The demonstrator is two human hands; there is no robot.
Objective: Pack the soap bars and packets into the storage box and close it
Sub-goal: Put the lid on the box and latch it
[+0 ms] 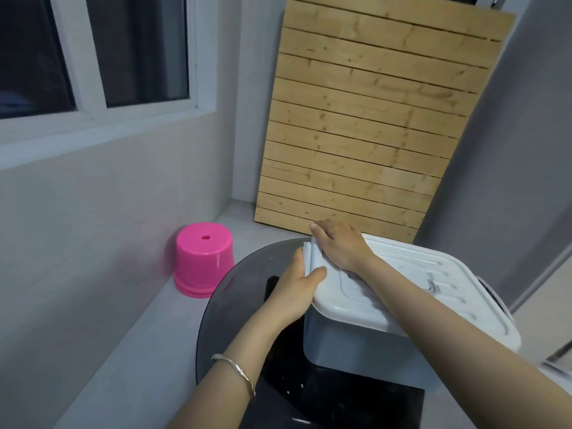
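While the head view looks down over our arms, the storage box (356,342) sits on a dark round glass table (235,305), toward its right side. The box body is grey-blue and translucent-looking; a white lid (411,292) lies on top, covering it.

Left hand (297,292) is at the lid's left end: thumb (318,271) hooked over the top of the lid edge, the other fingers wrapped round the white latch flap at that end, so it's a clamp on the latch, not a flat press. Silver bangle (238,373) on that wrist.

Right hand (340,246) lies palm-down on the lid's far-left corner, fingers held together and curled over the edge. Its forearm crosses above the lid.

Soap bars and packets: can't see any; box contents hidden by lid and walls.

A dark handle shows at the box's right end (492,292).

Off the table: pink upturned stool (202,258) on the floor by the wall, left of the table. Slatted wood panel (365,119) leans against the wall behind the box. Window (93,54) upper left.
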